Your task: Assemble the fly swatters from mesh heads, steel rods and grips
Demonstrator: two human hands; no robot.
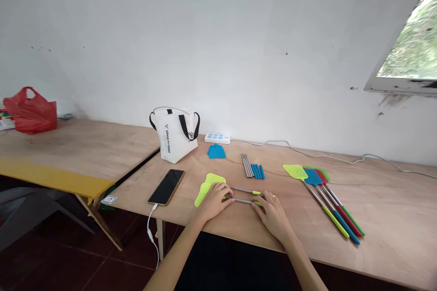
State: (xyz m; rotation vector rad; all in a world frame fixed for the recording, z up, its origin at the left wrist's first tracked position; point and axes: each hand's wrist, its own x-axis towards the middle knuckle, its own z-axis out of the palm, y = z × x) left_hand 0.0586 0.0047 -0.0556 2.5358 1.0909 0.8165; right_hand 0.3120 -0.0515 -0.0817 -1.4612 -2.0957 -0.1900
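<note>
Two yellow-green fly swatters lie side by side near the table's front edge, heads to the left and handles to the right. My left hand [215, 200] is closed at the neck of the nearer fly swatter [201, 194], partly covering both heads. The farther fly swatter [241, 189] lies just beyond, its silver shaft in plain sight. With curled fingers, my right hand [271, 214] grips the nearer swatter's handle end and also covers part of the farther handle. Behind them are several silver tubes [247, 166], several blue handles [257, 171] and blue swatter heads [216, 151].
Several assembled fly swatters [321, 195] lie fanned out at right. On the left are a phone [166, 187] with a white cable [150, 232] and a white bag [177, 136]. A power strip [217, 138] sits by the wall. A red plastic bag [32, 111] rests on another table.
</note>
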